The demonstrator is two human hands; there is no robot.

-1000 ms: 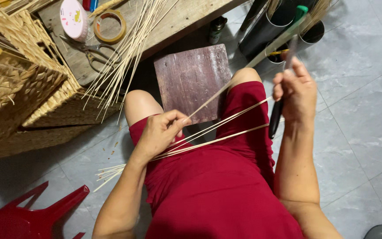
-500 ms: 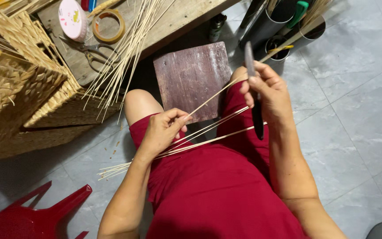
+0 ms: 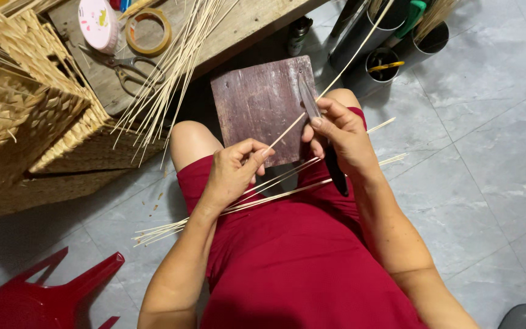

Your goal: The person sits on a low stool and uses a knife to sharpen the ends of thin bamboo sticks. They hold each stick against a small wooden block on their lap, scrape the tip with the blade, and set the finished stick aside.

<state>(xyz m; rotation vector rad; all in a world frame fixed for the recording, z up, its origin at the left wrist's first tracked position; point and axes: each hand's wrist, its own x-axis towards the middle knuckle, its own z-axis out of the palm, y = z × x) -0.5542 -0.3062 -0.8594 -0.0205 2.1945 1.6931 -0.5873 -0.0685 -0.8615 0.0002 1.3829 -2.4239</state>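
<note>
L hand (image 3: 234,172) pinches thin strip (image 3: 342,68); R hand (image 3: 339,131) grips knife (image 3: 322,135). Risk: blade slips off strip, nicks L fingers.

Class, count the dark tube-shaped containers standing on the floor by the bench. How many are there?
3: one at the bench corner, one holding a yellow tool, one at the right. More may lie beyond the frame.

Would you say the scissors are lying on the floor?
No, the scissors lie on the wooden bench, beside the tape roll.
</note>
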